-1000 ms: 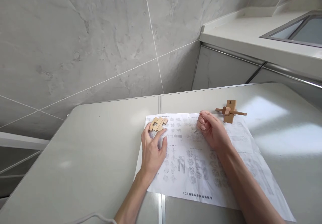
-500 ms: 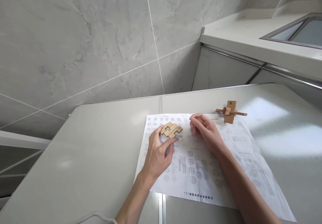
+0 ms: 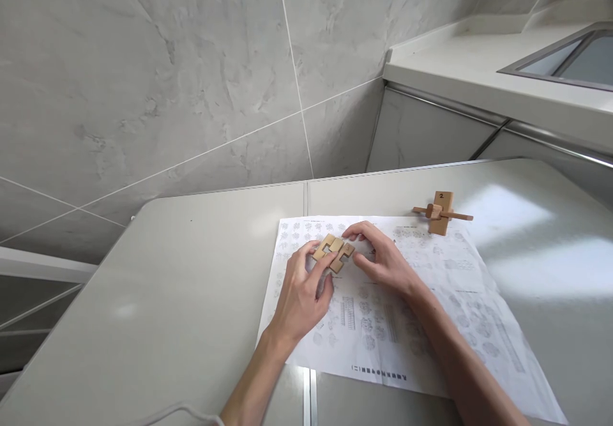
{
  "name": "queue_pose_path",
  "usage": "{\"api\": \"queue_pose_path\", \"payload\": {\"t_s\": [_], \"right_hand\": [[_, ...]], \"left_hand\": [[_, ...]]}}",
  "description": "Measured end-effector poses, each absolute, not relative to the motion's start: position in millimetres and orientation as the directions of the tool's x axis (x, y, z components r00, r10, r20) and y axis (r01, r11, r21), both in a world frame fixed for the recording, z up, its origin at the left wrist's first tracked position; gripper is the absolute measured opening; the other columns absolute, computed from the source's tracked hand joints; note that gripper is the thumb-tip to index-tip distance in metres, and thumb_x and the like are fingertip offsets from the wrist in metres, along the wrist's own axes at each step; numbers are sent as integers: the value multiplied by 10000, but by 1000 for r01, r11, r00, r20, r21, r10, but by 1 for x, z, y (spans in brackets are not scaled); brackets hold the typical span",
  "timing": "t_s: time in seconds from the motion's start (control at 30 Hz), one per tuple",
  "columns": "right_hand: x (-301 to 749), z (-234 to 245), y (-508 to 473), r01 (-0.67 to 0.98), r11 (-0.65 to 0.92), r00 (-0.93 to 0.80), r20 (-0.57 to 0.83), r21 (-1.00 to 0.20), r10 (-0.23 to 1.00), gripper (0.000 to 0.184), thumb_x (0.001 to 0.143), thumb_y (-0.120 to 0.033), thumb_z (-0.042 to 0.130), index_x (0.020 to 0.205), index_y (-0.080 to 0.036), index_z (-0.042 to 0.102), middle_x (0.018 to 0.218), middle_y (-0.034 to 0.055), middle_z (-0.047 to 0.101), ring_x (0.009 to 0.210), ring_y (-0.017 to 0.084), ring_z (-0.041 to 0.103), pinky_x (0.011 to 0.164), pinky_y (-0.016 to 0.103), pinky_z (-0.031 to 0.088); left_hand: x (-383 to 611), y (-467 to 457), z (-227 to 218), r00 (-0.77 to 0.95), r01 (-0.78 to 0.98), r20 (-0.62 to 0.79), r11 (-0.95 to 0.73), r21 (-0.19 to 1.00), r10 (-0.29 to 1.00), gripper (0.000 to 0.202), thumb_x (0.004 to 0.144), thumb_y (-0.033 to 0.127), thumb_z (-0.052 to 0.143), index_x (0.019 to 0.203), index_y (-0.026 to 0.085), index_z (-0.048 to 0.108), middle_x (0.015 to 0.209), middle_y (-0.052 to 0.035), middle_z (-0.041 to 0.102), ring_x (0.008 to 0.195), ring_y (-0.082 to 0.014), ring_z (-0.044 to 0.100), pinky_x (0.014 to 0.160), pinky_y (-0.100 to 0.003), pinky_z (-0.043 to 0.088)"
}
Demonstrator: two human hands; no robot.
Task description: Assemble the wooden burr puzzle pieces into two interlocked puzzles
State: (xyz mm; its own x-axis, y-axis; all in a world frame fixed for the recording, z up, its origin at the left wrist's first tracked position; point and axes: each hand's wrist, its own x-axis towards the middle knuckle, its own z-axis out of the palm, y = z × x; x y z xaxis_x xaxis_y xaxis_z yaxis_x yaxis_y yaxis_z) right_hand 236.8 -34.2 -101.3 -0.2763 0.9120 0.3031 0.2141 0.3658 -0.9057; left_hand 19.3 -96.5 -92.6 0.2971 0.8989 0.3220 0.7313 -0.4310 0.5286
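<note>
My left hand has its thumb and fingers on a flat group of pale wooden puzzle pieces with square notches. The thumb lies across the near face and the fingers curl behind the left edge. My right hand is at the right end of the pieces, thumb and fingers apart around that end. Whether its fingertips touch the wood, I cannot tell. Under both hands lies a creased printed sheet with rows of small puzzle drawings.
Past my right hand, a partly joined wooden puzzle stands on the table, a "2" marked on its upright piece. The pale table has a seam down its middle. Behind are a grey tiled wall and a counter. A white cable lies at the near edge.
My right hand has moved left to the pieces, and its curled fingers have spread. The wooden pieces have shifted slightly right and toward me, and my left thumb now lies over them.
</note>
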Motion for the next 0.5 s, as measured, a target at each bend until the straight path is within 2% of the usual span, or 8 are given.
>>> {"api": "queue_pose_path", "payload": {"t_s": [0.1,0.27,0.4,0.5], "right_hand": [[237,-102,-35,275,388,-324,295,-880,899,393,795,-87,600,1135,-277,648,1110,62,679,1040,296,621,917,443,501],[235,-104,-35,366,408,-356,279,-836,892,358,837,-102,590,1163,-250,614,1121,77,679,1058,294,634,932,453,506],[235,-105,-34,381,398,-354,266,-835,897,325,867,-110,579,1159,-249,613,1106,74,690,1055,289,645,929,448,516],[236,-105,-35,388,400,-363,261,-830,894,325,869,-119,599,1161,-258,617,1116,69,703,1066,294,654,942,452,521]], "left_hand": [[19,-96,-96,260,760,328,-402,511,908,521,994,97,607,1472,303,595,1492,-130,537,1307,-302,599,1110,-500,556],[19,-94,-96,196,807,348,-353,474,917,372,1009,111,611,1344,275,624,1349,-92,628,1255,-276,612,1087,-467,552],[19,-92,-96,141,791,338,-311,527,931,289,1008,114,612,1258,261,619,1263,-72,679,1213,-272,631,1065,-463,535],[18,-91,-96,60,748,321,-256,613,945,213,1036,132,567,1200,256,624,1226,-70,695,1160,-258,659,1026,-442,539]]}}
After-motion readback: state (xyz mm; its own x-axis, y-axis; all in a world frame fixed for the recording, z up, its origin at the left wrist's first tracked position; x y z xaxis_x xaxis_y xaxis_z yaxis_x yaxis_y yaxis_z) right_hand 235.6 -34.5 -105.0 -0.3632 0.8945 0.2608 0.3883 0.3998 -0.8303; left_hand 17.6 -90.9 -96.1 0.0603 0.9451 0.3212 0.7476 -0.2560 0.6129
